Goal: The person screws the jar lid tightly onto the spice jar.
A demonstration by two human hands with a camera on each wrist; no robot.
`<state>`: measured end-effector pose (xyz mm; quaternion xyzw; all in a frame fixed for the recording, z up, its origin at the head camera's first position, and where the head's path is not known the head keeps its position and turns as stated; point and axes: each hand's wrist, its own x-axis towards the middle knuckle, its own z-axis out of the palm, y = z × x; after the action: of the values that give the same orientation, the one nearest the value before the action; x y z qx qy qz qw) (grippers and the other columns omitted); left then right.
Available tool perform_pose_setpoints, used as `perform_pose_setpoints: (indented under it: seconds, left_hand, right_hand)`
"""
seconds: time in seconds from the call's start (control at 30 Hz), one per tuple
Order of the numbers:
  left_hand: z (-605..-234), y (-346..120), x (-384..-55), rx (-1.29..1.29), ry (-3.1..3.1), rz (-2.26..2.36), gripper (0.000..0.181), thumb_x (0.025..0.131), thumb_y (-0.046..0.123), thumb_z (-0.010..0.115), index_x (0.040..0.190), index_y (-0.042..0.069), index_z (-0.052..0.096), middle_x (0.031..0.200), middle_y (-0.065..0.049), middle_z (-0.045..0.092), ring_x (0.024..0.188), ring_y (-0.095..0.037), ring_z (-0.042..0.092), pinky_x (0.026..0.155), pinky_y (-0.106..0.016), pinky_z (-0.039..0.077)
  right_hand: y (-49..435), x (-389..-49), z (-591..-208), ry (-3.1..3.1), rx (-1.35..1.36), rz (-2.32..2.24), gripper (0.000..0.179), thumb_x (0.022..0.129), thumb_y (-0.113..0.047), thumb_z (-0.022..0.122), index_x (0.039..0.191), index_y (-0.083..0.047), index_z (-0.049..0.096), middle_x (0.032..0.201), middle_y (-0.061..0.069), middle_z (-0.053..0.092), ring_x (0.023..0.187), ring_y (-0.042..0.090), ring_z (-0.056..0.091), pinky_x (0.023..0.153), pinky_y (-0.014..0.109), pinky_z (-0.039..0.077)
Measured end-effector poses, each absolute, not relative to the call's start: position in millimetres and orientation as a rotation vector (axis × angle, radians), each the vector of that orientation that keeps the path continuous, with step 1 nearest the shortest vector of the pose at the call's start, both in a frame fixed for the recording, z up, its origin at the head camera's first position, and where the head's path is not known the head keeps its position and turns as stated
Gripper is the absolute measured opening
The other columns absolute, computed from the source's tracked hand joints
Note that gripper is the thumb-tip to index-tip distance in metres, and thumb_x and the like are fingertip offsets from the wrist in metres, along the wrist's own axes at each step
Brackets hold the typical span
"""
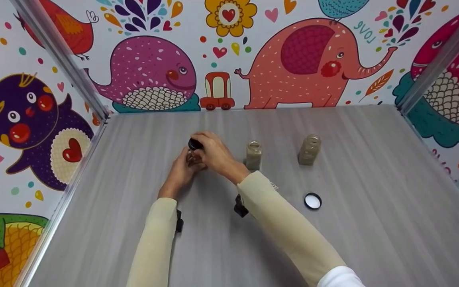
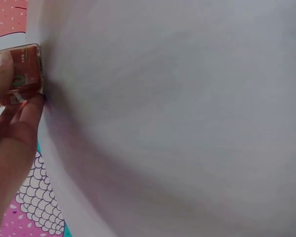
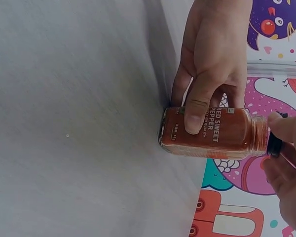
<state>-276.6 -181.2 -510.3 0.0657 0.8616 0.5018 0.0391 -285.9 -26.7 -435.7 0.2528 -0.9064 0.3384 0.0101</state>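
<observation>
A glass spice jar of red sweet pepper powder [image 3: 227,136] stands on the table, its threaded neck showing. My left hand [image 1: 179,171] grips its body, the thumb lying across the label in the right wrist view. With thumb and fingers my right hand [image 1: 218,156] pinches a black cap [image 3: 275,144] at the jar's mouth. Whether the cap still touches the threads I cannot tell. In the left wrist view the jar [image 2: 27,69] shows only in part, at the left edge.
Right of my hands stand two uncapped glass jars with greenish-brown contents, one nearer [image 1: 254,156] and one farther right [image 1: 310,150]. A black lid [image 1: 312,201] lies with its white inside upward. Printed walls with metal corner rails [image 1: 64,59] bound the grey table [image 1: 373,239].
</observation>
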Motion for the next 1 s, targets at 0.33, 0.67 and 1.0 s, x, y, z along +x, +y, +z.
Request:
perform_pose_setpoints:
  seconds: [0.33, 0.67, 1.0]
  left_hand:
    - [-511.9, -182.4, -276.5, 0.219, 2.632, 1.550, 0.048, 0.097, 0.016, 0.066, 0.139, 0.015, 0.044, 0.142, -0.013, 0.057, 0.133, -0.029, 0.056, 0.108, -0.046, 0.048]
    - [-510.5, -181.3, -277.5, 0.208, 2.676, 1.506, 0.055, 0.097, 0.016, 0.066, 0.146, 0.017, 0.041, 0.143, -0.013, 0.056, 0.134, -0.030, 0.055, 0.111, -0.047, 0.045]
    - [-510.7, -182.3, -277.0, 0.224, 2.664, 1.519, 0.054, 0.097, 0.015, 0.066, 0.145, 0.015, 0.041, 0.144, -0.013, 0.056, 0.133, -0.028, 0.056, 0.109, -0.045, 0.046]
  right_hand:
    - [-29.8, -287.7, -434.1, -2.897, 0.811, 1.020, 0.048, 0.097, 0.002, 0.060, 0.144, -0.007, 0.054, 0.150, 0.009, 0.051, 0.138, 0.024, 0.050, 0.114, 0.035, 0.042]
    - [-30.5, -289.4, -432.5, -2.935, 0.837, 0.932, 0.049, 0.097, 0.004, 0.059, 0.144, -0.008, 0.053, 0.150, 0.009, 0.050, 0.138, 0.025, 0.051, 0.114, 0.036, 0.042]
    - [-30.3, -290.4, -433.1, -2.934, 0.868, 0.916, 0.045, 0.096, 0.006, 0.060, 0.140, -0.005, 0.057, 0.145, 0.012, 0.053, 0.133, 0.025, 0.054, 0.113, 0.036, 0.044]
